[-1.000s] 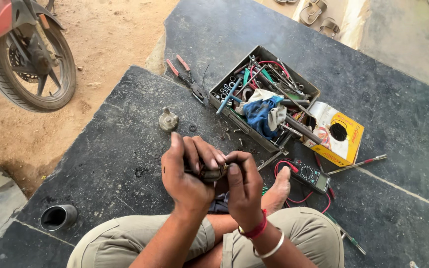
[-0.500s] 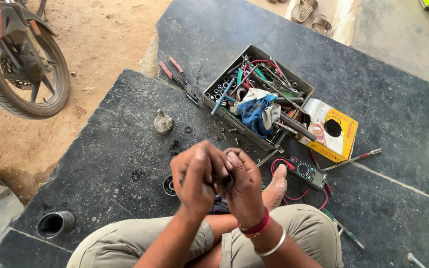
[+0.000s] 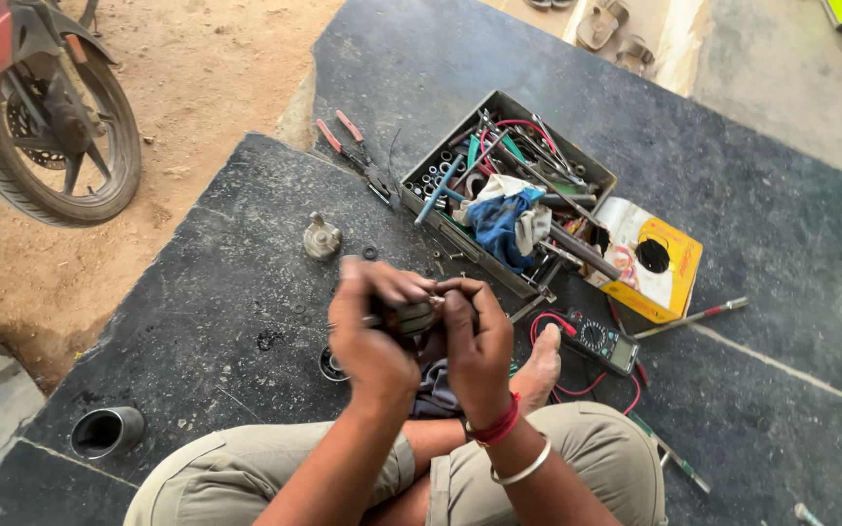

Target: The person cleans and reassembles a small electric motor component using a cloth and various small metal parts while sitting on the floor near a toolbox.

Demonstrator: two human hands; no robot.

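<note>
I sit cross-legged on a dark stone slab (image 3: 226, 292). My left hand (image 3: 372, 326) and my right hand (image 3: 475, 346) are pressed together in front of me, both gripping a small dark metal part (image 3: 413, 317) between the fingers. Most of the part is hidden by my fingers. A red thread and a metal bangle circle my right wrist. Below the hands lie a dark cloth (image 3: 436, 390) and a round metal ring (image 3: 331, 365) on the slab. My bare foot (image 3: 541, 370) rests beside a multimeter (image 3: 598, 341).
An open metal toolbox (image 3: 509, 200) full of sockets, screwdrivers and a blue rag stands ahead. Red-handled pliers (image 3: 353, 156), a small grey metal piece (image 3: 322, 237), a yellow carton (image 3: 655, 258), a screwdriver (image 3: 694, 317) and a short metal tube (image 3: 104, 432) lie around. A motorcycle wheel (image 3: 51, 136) stands at left on sand.
My hands have stayed joined on the small part and turned slightly, the left hand wrapping further over it. The camera view has shifted a little.
</note>
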